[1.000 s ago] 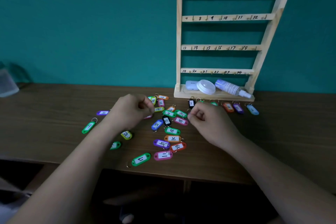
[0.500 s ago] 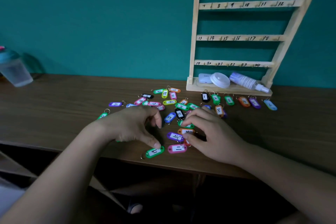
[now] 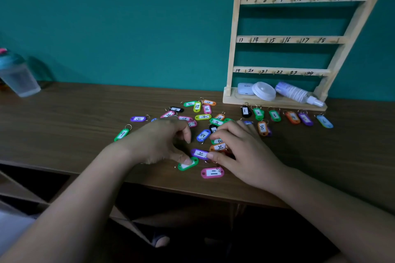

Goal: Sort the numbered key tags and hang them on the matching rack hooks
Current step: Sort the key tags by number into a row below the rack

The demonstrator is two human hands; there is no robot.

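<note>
Evidently sorting comes first: a row of tags (image 3: 274, 115) numbered from one upward lies on the worktop (image 3: 64, 124) just in front of the rack (image 3: 233, 49), no hook in view carries anything, and the rest form a loose heap (image 3: 206, 109). The left hand (image 3: 158, 141) presses its thumb on a green tag (image 3: 188, 164), its other fingers loosely curled and gripping nothing, while the right hand (image 3: 241, 151) lies spread with a fingertip against a purple tag (image 3: 199, 153). Sliding each tag flat, face up and clear of neighbouring rings, should keep the numbers readable.
</note>
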